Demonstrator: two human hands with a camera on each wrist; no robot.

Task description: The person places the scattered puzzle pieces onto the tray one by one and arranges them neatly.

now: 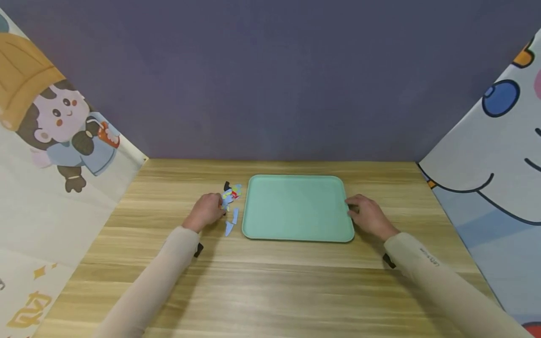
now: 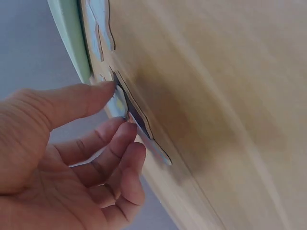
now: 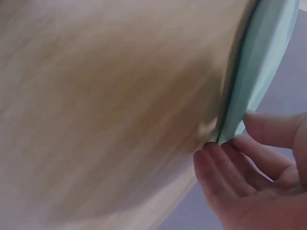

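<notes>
A pale green tray (image 1: 297, 208) lies on the wooden table, with several flat, irregular pieces (image 1: 235, 216) beside its left edge, mostly light blue, some with green, red or black. My left hand (image 1: 207, 210) is at the left side of these pieces; in the left wrist view its thumb and fingers (image 2: 126, 125) pinch a light blue piece (image 2: 119, 101) over a dark one. At the tray's right edge, my right hand (image 1: 369, 217) holds the rim (image 3: 240, 96), thumb on top and curled fingertips (image 3: 211, 146) against the outer side.
A dark blue-grey wall (image 1: 270, 84) rises behind the table (image 1: 270, 286). Cartoon-printed panels stand at the left (image 1: 50, 211) and right (image 1: 469, 141). Black bands (image 1: 198, 249) show at both wrists.
</notes>
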